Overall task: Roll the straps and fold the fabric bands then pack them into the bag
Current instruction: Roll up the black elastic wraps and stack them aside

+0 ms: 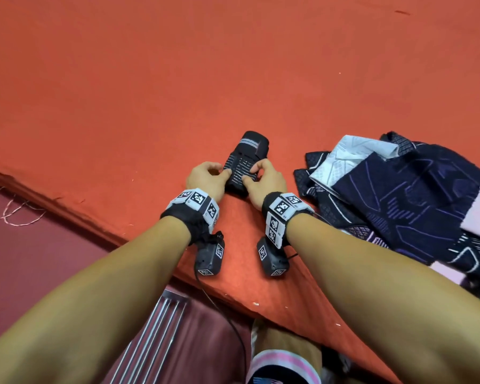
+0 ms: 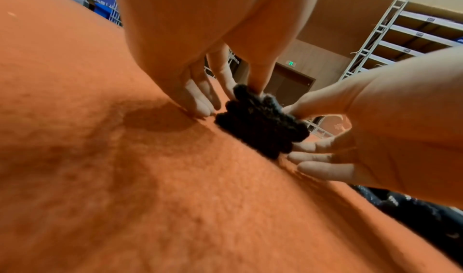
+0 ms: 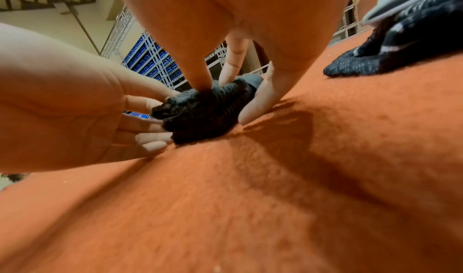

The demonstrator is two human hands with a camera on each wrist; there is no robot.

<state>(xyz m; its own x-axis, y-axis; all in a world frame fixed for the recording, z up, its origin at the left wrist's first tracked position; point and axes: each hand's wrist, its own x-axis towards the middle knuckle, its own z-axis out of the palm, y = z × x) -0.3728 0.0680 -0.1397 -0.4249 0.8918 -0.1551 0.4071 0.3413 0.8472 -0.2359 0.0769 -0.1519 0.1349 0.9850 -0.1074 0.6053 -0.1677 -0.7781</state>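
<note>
A dark knitted fabric band [image 1: 245, 159] with pale stripes lies folded into a thick bundle on the orange cloth table [image 1: 150, 92]. My left hand [image 1: 209, 176] pinches the band's near left edge with curled fingers. My right hand [image 1: 261, 177] grips its near right edge. In the left wrist view my left hand [image 2: 225, 97] has its thumb on top of the band [image 2: 260, 126] and its fingers beside it on the cloth. In the right wrist view my right hand [image 3: 230, 91] pinches the band [image 3: 205, 115] between thumb and fingers.
A pile of navy and white patterned fabric pieces [image 1: 399, 195] lies just right of my right hand. The table's front edge [image 1: 233, 297] runs diagonally under my wrists. Below it are metal bars [image 1: 155, 328] and a black cable [image 1: 227, 322].
</note>
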